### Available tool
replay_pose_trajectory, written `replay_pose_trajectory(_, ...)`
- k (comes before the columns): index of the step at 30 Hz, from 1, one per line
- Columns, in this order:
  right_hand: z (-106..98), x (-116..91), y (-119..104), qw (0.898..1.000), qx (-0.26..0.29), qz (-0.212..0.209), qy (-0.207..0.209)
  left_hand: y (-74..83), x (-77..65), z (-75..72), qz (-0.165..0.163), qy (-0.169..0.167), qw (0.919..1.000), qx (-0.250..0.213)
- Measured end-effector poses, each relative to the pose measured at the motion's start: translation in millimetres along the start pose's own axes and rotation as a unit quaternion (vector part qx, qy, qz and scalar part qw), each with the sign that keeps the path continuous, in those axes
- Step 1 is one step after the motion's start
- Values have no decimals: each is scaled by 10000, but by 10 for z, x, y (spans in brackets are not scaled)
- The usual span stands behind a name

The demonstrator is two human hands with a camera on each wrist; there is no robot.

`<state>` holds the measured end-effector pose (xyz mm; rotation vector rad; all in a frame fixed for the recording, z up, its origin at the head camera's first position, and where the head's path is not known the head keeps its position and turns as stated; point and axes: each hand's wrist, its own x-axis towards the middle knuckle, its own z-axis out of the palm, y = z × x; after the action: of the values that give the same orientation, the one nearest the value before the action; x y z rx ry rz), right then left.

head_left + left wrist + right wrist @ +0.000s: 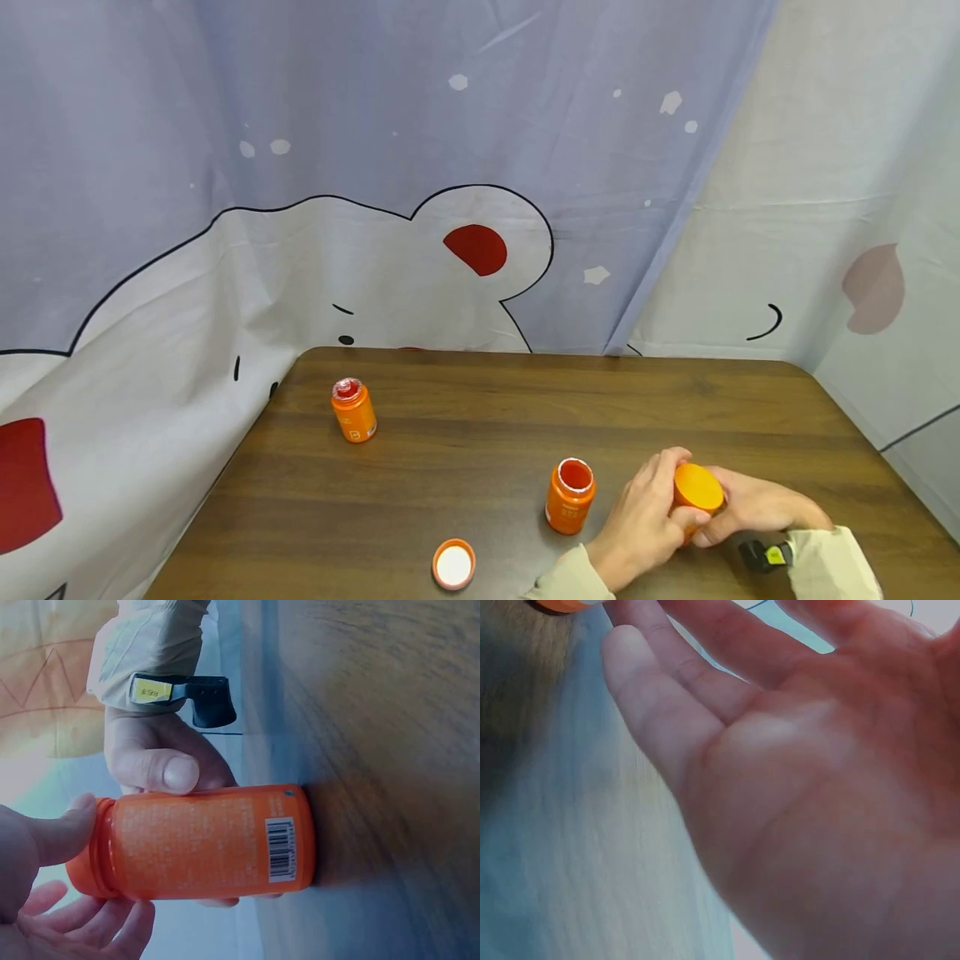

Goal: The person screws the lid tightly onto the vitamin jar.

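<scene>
An orange pill bottle (698, 487) with its cap on stands at the right of the table, between both hands. The left hand (647, 521) grips it at the cap; in the left wrist view its thumb and fingers curl round the cap (91, 847). From the other side the right hand (759, 505) holds the bottle's body, its thumb lying along the label side. The right wrist view shows mostly the palm (802, 772), with a bit of orange bottle (559, 604) at the top edge. Left of the hands stands an uncapped orange bottle (570, 498).
Another uncapped orange bottle (354, 412) stands at the far left of the wooden table (450, 467). A loose cap (453, 565) lies near the front edge, white inside up. A patterned curtain (360, 150) hangs behind and beside the table.
</scene>
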<state>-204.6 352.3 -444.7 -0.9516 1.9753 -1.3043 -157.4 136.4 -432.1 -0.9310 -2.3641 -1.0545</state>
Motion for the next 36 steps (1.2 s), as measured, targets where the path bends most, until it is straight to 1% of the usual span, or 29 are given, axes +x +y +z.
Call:
replay_pose_trajectory(4, -13, 34, 15, 9999, 3, -115, -29, -2, 26, -39, -23, -351, 9992, -170)
replay_pose_trajectory(6, -19, 45, 13, 9999, -75, -120, -10, 0, 37, -57, -99, -508, 9984, -227)
replay_pose_trajectory(8, -24, 54, 8, 9999, -102, -128, -12, 4, 44, -68, -203, -611, 9976, -248)
replay_pose_trajectory(11, -25, 62, -8, 9998, -185, -68, -2, 22, 46, -75, -410, -667, 9967, -191)
replay_pose_trajectory(14, -30, 65, -31, 9996, -266, 28, 18, 53, 43, -62, -722, -505, 9961, -99)
replay_pose_trajectory(16, -35, 59, -44, 9995, -306, 16, 29, 75, 41, -39, -942, -274, 9952, -30)
replay_pose_trajectory(19, -40, 59, -56, 9999, 33, 32, -153, 93, 40, 10, -1084, 181, 9939, -8)
replay_pose_trajectory(22, -37, 60, -57, 9998, 41, -26, -214, 87, 24, 54, -991, 508, 9938, -25)
replay_pose_trajectory(26, -26, 61, -43, 9998, -133, -127, -120, 57, 3, 87, -789, 666, 9946, -127)
replay_pose_trajectory(30, -22, 55, -21, 9997, 110, -170, -158, 47, 6, 80, -716, 584, 9955, -216)
replay_pose_trajectory(32, -20, 55, -22, 9997, 177, -97, -124, 46, 9, 69, -674, 506, 9962, -233)
replay_pose_trajectory(36, -12, 68, -27, 9999, 140, -17, -89, 40, 12, 51, -418, 367, 9984, -97)
